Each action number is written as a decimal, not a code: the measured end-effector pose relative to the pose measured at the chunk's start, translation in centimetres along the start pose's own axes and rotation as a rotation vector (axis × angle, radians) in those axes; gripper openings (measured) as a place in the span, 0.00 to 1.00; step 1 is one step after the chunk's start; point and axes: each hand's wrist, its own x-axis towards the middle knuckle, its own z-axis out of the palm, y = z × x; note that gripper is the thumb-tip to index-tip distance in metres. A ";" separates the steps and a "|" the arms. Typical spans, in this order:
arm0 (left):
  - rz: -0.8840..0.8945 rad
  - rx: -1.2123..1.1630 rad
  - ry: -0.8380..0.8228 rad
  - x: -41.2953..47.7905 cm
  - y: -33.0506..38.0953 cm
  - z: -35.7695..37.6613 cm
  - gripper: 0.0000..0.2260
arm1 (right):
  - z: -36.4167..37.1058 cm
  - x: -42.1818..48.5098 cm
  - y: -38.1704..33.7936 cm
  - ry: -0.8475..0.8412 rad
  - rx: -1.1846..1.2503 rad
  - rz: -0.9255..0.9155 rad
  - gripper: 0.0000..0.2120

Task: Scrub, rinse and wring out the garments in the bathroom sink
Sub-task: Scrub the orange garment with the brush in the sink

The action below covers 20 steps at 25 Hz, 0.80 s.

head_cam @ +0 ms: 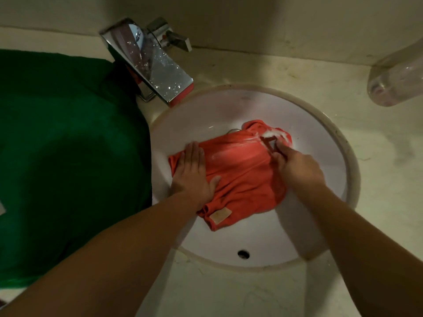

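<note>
In the round white ceramic sink (309, 124), a wet orange cloth garment (238, 177) lies mid-basin. The left hand (193, 172) presses it flat, fingers spread; the right hand (295, 167) grips a small dark brush (270, 143) at the soapy far edge. Short strokes under firm pinning should scrub best.

Green towel (68, 145) spread on worktop (251, 291) (left side); clear plastic bottle (398, 81) lying at far right.

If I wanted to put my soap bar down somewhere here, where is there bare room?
The counter right of the sink is bare up to the lying clear bottle. The near strip below the overflow hole is free too. Left is crowded: a green towel reaches the faucet. The orange garment and both hands fill the basin.
</note>
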 end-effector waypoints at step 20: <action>0.025 -0.032 0.080 0.0 -0.1 0.7 0.41 | 0.4 1.2 -0.2 0.014 0.014 -0.130 0.19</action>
